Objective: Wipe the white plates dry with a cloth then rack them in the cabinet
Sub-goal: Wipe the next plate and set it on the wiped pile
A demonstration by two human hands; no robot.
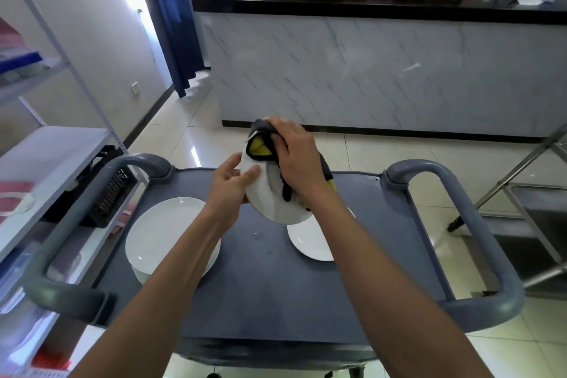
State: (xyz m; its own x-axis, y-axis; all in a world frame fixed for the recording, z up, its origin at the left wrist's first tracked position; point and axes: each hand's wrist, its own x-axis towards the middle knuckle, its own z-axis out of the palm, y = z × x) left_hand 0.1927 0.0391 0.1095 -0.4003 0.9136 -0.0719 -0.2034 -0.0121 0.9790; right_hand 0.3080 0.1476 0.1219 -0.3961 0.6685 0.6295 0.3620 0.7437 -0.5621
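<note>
Your left hand grips one white plate by its left rim, thumb curled over the face and fingers behind, holding it tilted above the grey cart. Your right hand presses one grey and yellow cloth against the upper part of that plate, fingers curled round the fabric. Plates counted: at least four in view. One is in hand; a stack of two lies on the cart's left side, the lower showing only as an edge; one more lies on the cart's right side, partly hidden under your right forearm. The cart has two looped handles, one at each side. A metal shelf unit stands just left of the cart.
</note>
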